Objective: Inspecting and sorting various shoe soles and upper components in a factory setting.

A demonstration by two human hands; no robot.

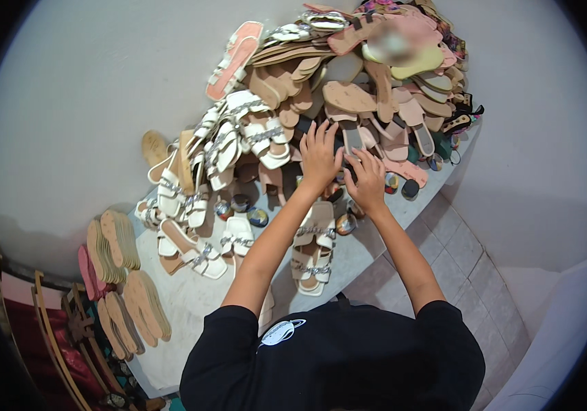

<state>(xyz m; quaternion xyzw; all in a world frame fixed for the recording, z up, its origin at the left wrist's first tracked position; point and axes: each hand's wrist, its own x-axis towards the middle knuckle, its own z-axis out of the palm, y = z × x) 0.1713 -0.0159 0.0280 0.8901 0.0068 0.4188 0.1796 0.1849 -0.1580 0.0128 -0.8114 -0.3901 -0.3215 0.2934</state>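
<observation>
Nearest, a beige sandal pair (313,250) lies lengthwise under the left forearm. Beyond it both hands meet at the foot of the sole heap (369,89): the left hand (319,156), fingers spread, and the right hand (366,179), fingers curled, press a dark item (345,162) between them; whether they grip it I cannot tell.

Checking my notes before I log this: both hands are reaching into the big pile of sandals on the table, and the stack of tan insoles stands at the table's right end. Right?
Not quite. The head view shows both hands, left hand and right hand, in the sandal pile on the table, but the stack of tan insoles stands at the table's left end, not the right.
</observation>
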